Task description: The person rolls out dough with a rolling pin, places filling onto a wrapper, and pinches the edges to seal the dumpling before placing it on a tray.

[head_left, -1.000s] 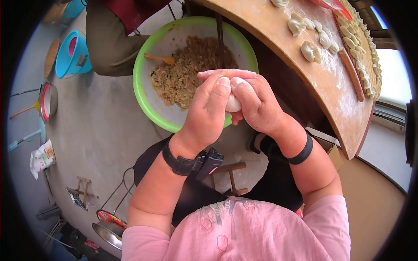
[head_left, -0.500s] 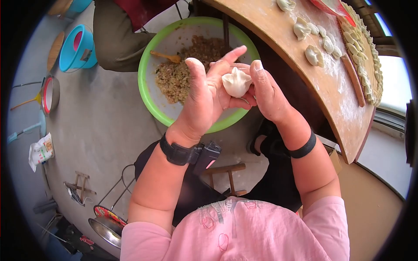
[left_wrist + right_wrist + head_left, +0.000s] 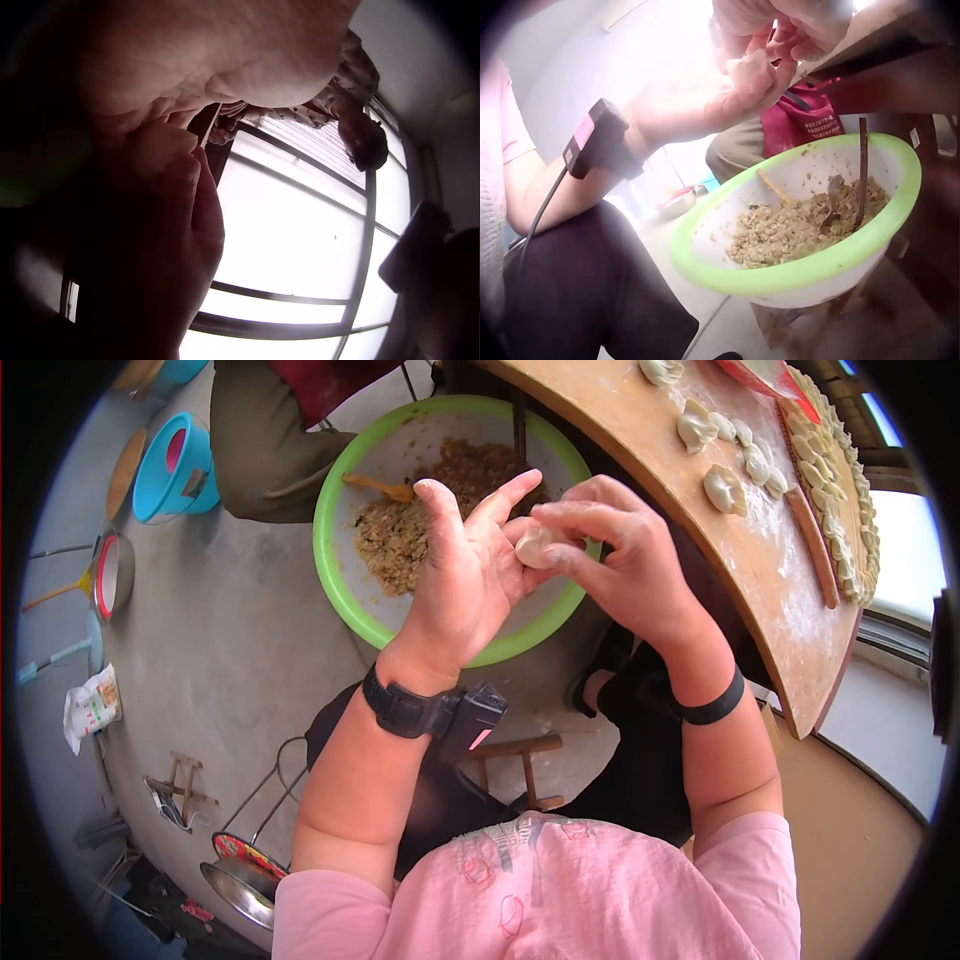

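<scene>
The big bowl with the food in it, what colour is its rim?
The rim is bright green; it shows best in the head view.

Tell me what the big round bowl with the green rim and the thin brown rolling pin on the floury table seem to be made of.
The big round green-rimmed bowl looks like smooth plastic: its bright rim has a soft sheen, and its sides are pale. The thin brown rolling pin is probably plain wood, judging by its warm colour and dull surface, though I can't make out any grain.
</scene>
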The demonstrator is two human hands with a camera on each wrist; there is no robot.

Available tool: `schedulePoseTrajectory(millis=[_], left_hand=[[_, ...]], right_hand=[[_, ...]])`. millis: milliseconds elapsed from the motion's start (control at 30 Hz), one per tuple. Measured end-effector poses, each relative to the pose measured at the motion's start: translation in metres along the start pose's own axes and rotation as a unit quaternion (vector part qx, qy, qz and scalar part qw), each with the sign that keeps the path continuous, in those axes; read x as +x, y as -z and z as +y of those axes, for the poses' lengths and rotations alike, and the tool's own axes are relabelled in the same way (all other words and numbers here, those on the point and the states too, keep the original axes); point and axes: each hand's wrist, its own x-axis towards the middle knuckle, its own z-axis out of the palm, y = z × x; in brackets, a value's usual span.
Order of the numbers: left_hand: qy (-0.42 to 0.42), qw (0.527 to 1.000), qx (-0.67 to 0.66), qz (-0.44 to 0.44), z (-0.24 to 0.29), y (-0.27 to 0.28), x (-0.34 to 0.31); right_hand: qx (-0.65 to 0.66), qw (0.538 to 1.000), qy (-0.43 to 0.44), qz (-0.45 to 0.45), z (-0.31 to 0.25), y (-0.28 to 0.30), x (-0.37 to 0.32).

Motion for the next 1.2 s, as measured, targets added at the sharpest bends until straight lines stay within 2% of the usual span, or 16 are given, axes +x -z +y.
schedulePoseTrajectory(millis=[167,233,333,367,433,500,567,600,733,833,867,900,1067,1133,1167,1200], left_hand=[[-0.003,0.999,0.025,-0.029,-0.003,0.005,0.002],[-0.002,0.999,0.034,0.012,0.000,-0.005,0.000],[-0.006,0.998,0.061,0.010,0.001,-0.005,-0.003],[-0.005,0.997,0.074,0.009,0.001,-0.004,-0.004],[-0.003,0.995,0.102,0.008,-0.001,-0.002,-0.002],[-0.004,0.995,0.102,0.008,-0.002,-0.003,-0.001],[-0.003,0.994,0.105,0.003,-0.005,-0.003,0.000],[-0.003,0.994,0.105,0.001,-0.004,-0.004,0.001],[-0.004,0.994,0.107,0.005,-0.007,-0.007,0.002],[-0.001,0.994,0.106,0.007,-0.010,-0.005,0.004],[0.001,0.994,0.106,0.010,-0.011,-0.005,0.004],[0.002,0.994,0.108,0.013,-0.011,-0.006,0.005],[0.002,0.994,0.107,0.013,-0.012,-0.005,0.006],[0.005,0.994,0.110,0.017,-0.012,-0.005,0.006],[0.007,0.994,0.110,0.018,-0.012,-0.004,0.006],[0.008,0.994,0.111,0.019,-0.014,-0.004,0.006]], right_hand=[[-0.037,0.996,0.077,0.019,-0.003,0.003,-0.003],[-0.051,0.993,0.081,0.062,-0.011,0.022,-0.005],[-0.135,0.969,0.002,0.208,-0.027,0.073,-0.020],[-0.115,0.956,0.011,0.268,-0.014,0.091,-0.027],[-0.006,0.942,-0.090,0.324,-0.003,0.118,-0.043],[-0.094,0.943,-0.197,0.251,0.025,0.148,-0.058],[-0.009,0.932,-0.276,0.236,0.053,0.155,-0.067],[0.032,0.916,-0.287,0.277,0.057,0.162,-0.067],[0.048,0.913,-0.236,0.330,0.054,0.175,-0.074],[-0.107,0.946,-0.207,0.226,0.054,0.169,-0.076],[-0.090,0.954,-0.211,0.191,0.059,0.163,-0.076],[-0.043,0.941,-0.278,0.188,0.061,0.160,-0.076],[-0.003,0.946,-0.174,0.275,0.030,0.158,-0.072],[-0.203,0.951,-0.031,0.232,0.022,0.143,-0.062],[-0.309,0.931,0.025,0.193,0.012,0.137,-0.055],[-0.359,0.917,0.006,0.175,0.005,0.128,-0.049]])
